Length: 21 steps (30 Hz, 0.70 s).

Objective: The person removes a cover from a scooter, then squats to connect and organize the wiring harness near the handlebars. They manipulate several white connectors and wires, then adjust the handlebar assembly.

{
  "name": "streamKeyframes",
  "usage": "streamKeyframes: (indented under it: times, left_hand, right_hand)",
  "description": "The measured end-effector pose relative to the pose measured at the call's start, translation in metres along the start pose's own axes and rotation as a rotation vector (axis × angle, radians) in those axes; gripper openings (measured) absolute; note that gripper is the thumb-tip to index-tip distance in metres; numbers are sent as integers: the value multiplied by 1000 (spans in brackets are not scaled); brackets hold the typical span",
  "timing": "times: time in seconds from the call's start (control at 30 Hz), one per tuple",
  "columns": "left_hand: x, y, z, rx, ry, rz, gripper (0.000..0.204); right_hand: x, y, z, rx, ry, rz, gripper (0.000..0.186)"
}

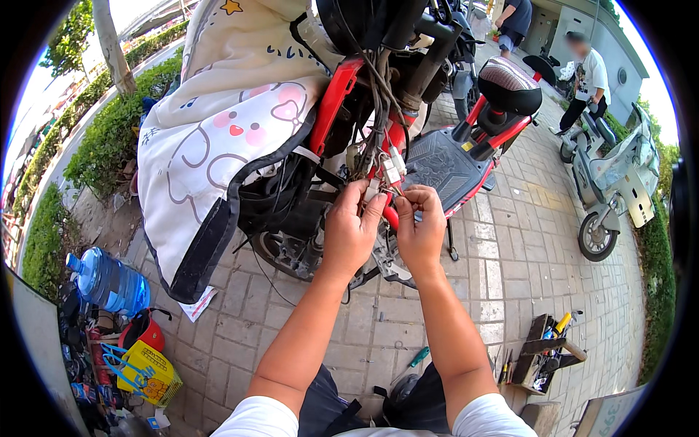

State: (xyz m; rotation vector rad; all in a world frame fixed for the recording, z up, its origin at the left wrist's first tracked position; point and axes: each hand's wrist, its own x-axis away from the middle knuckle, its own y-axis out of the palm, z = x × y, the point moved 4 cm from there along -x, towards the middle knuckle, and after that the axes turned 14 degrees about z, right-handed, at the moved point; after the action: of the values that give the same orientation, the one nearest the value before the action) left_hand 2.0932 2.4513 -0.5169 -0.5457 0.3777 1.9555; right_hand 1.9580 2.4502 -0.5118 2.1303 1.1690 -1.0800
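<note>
Sunlit brick pavement (531,284) spread beneath the scene, bordered by a clipped hedge (658,291) at the right, with a pale green scooter (608,171) parked near it and two people farther back. A red electric scooter (444,160) stood directly before the person, its front inner parts exposed. A dark wiring harness (378,95) hung down its front, between red body panels, and fanned out low into thin red and pale leads ending in blocky white plastic connectors (391,169), bunched just above the hands. The left hand (349,229) pinched a small white connector (372,189) between thumb and fingers. Just beside it, the right hand (422,229) had thumb and forefinger closed on a thin red wire (397,191). A cream padded wind apron (196,146), printed with a pink-cheeked cartoon face and edged in black, draped the scooter's left side in view. A green-handled screwdriver (419,357) lay near the person's feet; a wooden toolbox (535,346) sat to the right, and a blue water jug (113,280) and yellow basket (149,371) to the left.
</note>
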Motion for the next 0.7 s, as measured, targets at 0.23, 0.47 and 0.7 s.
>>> streamKeyframes:
  times: [0.23, 0.47, 0.7]
  left_hand:
    - [3, 0, 1, -170, 197, 49, 28]
    - [5, -1, -3, -116, 103, 15, 25]
    - [-15, -3, 11, 239, -147, 94, 20]
  right_hand:
    - [1, -3, -1, 6, 22, -11, 12]
    - [-3, -5, -2, -3, -6, -20, 13]
    - [-1, 6, -10, -73, -8, 54, 20]
